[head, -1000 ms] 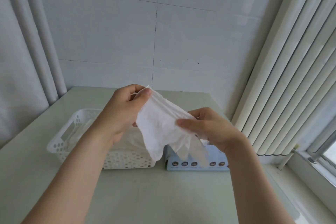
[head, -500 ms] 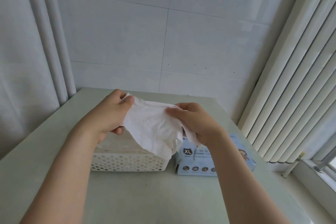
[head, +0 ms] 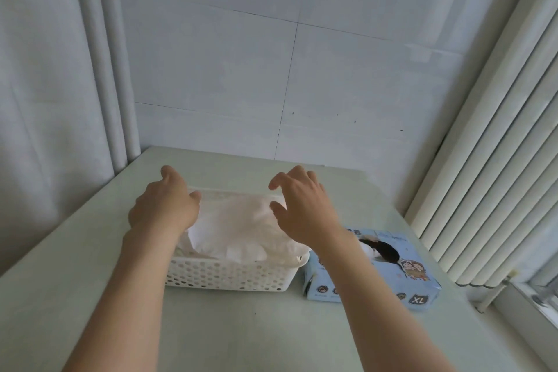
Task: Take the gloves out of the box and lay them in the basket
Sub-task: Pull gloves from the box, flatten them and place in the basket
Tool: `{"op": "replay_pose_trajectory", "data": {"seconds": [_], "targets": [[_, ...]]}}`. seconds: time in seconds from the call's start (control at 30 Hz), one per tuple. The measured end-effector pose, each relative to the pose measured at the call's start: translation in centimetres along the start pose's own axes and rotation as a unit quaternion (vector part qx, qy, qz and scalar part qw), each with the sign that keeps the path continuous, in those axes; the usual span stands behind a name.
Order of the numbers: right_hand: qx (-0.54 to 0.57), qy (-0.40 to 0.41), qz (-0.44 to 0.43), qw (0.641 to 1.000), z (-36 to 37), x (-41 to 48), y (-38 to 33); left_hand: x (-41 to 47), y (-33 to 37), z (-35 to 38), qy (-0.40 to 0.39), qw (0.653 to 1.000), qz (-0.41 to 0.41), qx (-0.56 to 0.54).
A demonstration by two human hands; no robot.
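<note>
White basket (head: 229,276) just beside blue box (head: 419,275), blinds (head: 483,160) at right.

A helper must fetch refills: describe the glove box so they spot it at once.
Find the pale green table beside the cream window blinds, then the white perforated plastic basket on it. Right of the basket lies the flat light-blue box; only it has a dark oval opening, cartoon figures and an XL mark.
</note>
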State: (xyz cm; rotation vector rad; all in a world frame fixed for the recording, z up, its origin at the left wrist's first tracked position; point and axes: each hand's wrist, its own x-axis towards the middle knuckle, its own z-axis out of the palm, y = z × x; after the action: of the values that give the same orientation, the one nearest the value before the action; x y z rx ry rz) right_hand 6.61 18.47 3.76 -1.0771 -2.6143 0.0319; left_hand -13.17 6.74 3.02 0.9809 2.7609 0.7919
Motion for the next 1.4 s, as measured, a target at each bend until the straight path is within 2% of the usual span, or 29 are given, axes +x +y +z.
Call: {"op": "replay_pose_trajectory", "data": {"seconds": [0.07, 0.13, 0.2, 0.3, 0.4, 0.57, 0.83, 1.0, 1.1, 1.2, 1.3, 1.4], "targets": [[-0.008, -0.012, -0.032, 0.999, -0.9, -0.6, 0.2, -0.2, 0.3, -0.2, 0.01, 0.999, 0.021, 0.033], [0.021, -0.065, -0.053, 0.996, -2.2, -1.3, 0.2, -0.4, 0.7, -0.5, -0.001, 0.996, 0.079, 0.034], [0.06, -0.163, -0.045, 0.984, -3.2, -2.2, 0.2, -0.9, 1.2, -1.0, -0.089, 0.986, 0.144, -0.008], [0.028, -0.28, -0.022, 0.959, -3.9, -3.1, 0.2, -2.1, 1.9, -1.2, -0.25, 0.945, 0.212, 0.002], [0.012, -0.296, 0.003, 0.955, -4.1, -3.2, -0.3, -2.4, 2.2, -0.3, -0.309, 0.93, 0.193, 0.053], [-0.059, -0.302, 0.013, 0.951, -0.7, -1.9, -0.6, -2.6, 2.7, 1.8, -0.307, 0.925, 0.163, 0.157], [-0.052, -0.333, -0.029, 0.941, -0.7, -2.0, -0.6, -2.7, 3.0, 3.4, -0.285, 0.927, 0.154, 0.192], [0.019, -0.302, -0.028, 0.953, -2.4, -3.8, 0.1, -3.0, 3.5, 2.8, -0.273, 0.936, 0.166, 0.149], [0.123, -0.185, -0.029, 0.975, -2.1, -4.7, 1.4, -2.9, 3.7, 2.6, -0.257, 0.937, 0.173, 0.163], [0.201, -0.047, 0.007, 0.978, -1.4, -5.0, 4.1, -3.8, 5.0, 1.7, -0.204, 0.94, 0.223, 0.158], [0.173, -0.043, 0.052, 0.983, -2.1, -5.6, 7.6, -5.1, 6.8, 1.4, -0.13, 0.939, 0.31, 0.08], [0.131, -0.05, 0.089, 0.986, -3.4, -6.3, 11.0, -6.3, 8.2, 2.9, -0.083, 0.918, 0.388, 0.009]]}}
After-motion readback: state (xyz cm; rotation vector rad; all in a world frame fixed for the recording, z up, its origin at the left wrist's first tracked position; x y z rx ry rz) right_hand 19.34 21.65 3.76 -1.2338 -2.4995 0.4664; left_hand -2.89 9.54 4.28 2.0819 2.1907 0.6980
